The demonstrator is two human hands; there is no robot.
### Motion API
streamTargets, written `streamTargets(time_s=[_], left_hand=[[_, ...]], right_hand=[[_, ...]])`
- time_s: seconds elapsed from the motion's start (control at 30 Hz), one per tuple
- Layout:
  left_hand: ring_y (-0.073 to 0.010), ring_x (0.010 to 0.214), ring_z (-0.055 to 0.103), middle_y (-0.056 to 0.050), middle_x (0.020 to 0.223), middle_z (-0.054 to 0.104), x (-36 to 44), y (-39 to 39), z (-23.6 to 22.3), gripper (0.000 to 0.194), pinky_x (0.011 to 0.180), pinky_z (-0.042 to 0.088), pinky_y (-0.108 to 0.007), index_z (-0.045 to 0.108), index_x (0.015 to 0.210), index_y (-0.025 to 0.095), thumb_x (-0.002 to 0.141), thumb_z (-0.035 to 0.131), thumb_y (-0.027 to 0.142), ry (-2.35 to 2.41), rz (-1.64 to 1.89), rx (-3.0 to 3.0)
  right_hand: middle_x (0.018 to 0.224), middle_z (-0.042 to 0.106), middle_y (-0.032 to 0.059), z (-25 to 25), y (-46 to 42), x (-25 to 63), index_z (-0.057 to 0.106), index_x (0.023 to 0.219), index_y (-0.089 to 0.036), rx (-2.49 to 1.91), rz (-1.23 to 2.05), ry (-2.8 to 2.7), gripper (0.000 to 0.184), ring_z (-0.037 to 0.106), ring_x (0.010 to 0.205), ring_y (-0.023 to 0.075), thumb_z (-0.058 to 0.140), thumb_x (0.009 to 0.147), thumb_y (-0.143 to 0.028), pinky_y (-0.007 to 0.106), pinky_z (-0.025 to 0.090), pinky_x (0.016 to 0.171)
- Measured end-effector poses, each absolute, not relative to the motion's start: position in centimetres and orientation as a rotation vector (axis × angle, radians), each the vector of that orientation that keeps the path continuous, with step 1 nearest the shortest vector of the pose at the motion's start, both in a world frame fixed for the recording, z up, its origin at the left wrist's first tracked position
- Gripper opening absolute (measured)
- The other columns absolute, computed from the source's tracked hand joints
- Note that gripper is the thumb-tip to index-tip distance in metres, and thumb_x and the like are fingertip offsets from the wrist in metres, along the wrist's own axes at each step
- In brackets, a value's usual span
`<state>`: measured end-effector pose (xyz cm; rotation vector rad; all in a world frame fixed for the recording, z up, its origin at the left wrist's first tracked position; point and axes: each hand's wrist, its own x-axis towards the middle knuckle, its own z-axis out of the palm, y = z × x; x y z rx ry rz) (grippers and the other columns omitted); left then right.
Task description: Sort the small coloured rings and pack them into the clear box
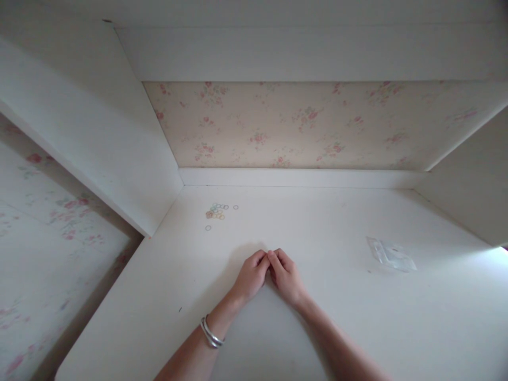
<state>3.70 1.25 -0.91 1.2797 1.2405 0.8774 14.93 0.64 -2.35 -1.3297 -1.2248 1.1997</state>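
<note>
My left hand (251, 274) and my right hand (286, 276) meet over the middle of the white desk (159, 275), fingertips pressed together. Both have their fingers curled closed. Whatever they pinch between them, if anything, is hidden or too small to make out. A silver bangle (211, 334) circles my left wrist. Beyond my left hand lies a small cluster of thin coloured rings (216, 211), green, yellow, brown and grey. Two single rings lie apart from it, one grey ring (236, 207) to the right and another grey ring (208, 228) nearer me.
A crumpled clear plastic bag (391, 255) lies on the desk to the right. White panels (130, 132) rise at the left and right, with a shelf (297, 53) overhead. Floral wallpaper (278, 127) covers the back. A short dark sliver (180, 309) lies left of my forearm.
</note>
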Motion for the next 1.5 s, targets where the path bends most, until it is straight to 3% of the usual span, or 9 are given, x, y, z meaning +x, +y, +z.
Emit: streamTargets(time_s=[0.27,0.4,0.57,0.7,0.83,1.13,1.3,1.43,1.5], left_hand=[[-0.0070,0.039,0.028,0.009,0.050,0.032,3.9,0.8,-1.4,0.038,0.039,0.023,-0.021,0.043,0.067,0.020,0.082,0.046,0.055,1.260,0.950,1.163],[-0.0086,0.041,0.034,0.008,0.048,0.034,2.1,1.8,-1.3,0.037,0.042,0.028,-0.021,0.048,0.069,0.019,0.082,0.046,0.054,1.457,1.042,1.247],[-0.0177,0.077,0.057,-0.005,0.083,0.061,-2.7,6.4,-0.5,0.029,0.074,0.045,-0.030,0.061,0.086,0.016,0.081,0.049,0.042,1.812,1.269,1.598],[-0.0212,0.088,0.057,-0.013,0.104,0.058,-6.1,10.8,-1.2,0.035,0.087,0.045,-0.036,0.061,0.102,0.011,0.081,0.047,0.035,2.107,1.208,1.812],[-0.0274,0.120,0.043,-0.018,0.122,0.051,-7.7,13.9,-2.8,0.046,0.105,0.029,-0.040,0.054,0.118,0.008,0.085,0.040,0.037,2.349,0.829,1.970],[-0.0347,0.132,0.030,-0.021,0.139,0.039,-6.7,18.6,-3.8,0.062,0.108,0.022,-0.048,0.047,0.129,0.007,0.087,0.035,0.051,2.280,0.503,2.073],[-0.0303,0.130,0.034,-0.020,0.137,0.042,-3.6,18.7,-3.8,0.051,0.108,0.026,-0.043,0.054,0.121,0.006,0.090,0.035,0.040,1.969,0.487,2.282],[-0.0181,0.128,0.038,-0.008,0.137,0.046,0.8,16.1,-3.9,0.042,0.109,0.028,-0.031,0.057,0.119,0.018,0.093,0.033,0.039,1.729,0.494,2.422],[-0.0167,0.125,0.043,-0.007,0.134,0.048,3.0,14.7,-3.6,0.040,0.107,0.032,-0.030,0.058,0.116,0.019,0.094,0.032,0.038,1.455,0.594,2.489]], right_hand=[[0.049,0.040,-0.0056,-2.1,1.2,17.1,0.052,0.066,-0.020,-1.392,1.125,-1.202,0.045,0.036,0.046,0.0103,0.045,0.081,-0.062,0.023,0.028,0.045],[0.054,0.044,-0.0037,-2.1,1.8,18.8,0.052,0.067,-0.019,-1.440,1.011,-1.153,0.045,0.038,0.050,0.0112,0.042,0.083,-0.060,0.023,0.028,0.047],[0.055,0.042,-0.0036,-2.2,2.3,19.3,0.054,0.067,-0.018,-1.481,0.923,-1.221,0.046,0.039,0.054,0.0122,0.040,0.084,-0.059,0.023,0.028,0.051],[0.053,0.040,-0.0045,-2.2,2.4,19.1,0.054,0.065,-0.019,-1.496,0.884,-1.327,0.047,0.038,0.054,0.0121,0.038,0.085,-0.058,0.023,0.026,0.051],[0.054,0.045,-0.0039,-2.4,2.4,19.2,0.056,0.068,-0.019,-1.515,0.889,-1.380,0.046,0.042,0.054,0.0122,0.036,0.087,-0.056,0.023,0.027,0.052],[0.058,0.053,-0.0016,-2.5,2.7,19.2,0.054,0.069,-0.020,-1.489,0.930,-1.352,0.046,0.046,0.056,0.0123,0.031,0.090,-0.054,0.022,0.029,0.054],[0.059,0.053,-0.0013,-2.5,2.8,19.2,0.054,0.069,-0.020,-1.500,0.912,-1.360,0.046,0.046,0.057,0.0127,0.031,0.091,-0.053,0.023,0.029,0.054],[0.058,0.052,-0.0018,-2.6,2.8,19.2,0.052,0.069,-0.021,-1.491,0.922,-1.348,0.046,0.046,0.055,0.0126,0.029,0.091,-0.054,0.023,0.029,0.053],[0.057,0.051,-0.0022,-2.6,2.8,19.1,0.052,0.068,-0.021,-1.488,0.923,-1.341,0.046,0.045,0.054,0.0125,0.029,0.091,-0.055,0.023,0.029,0.053]])
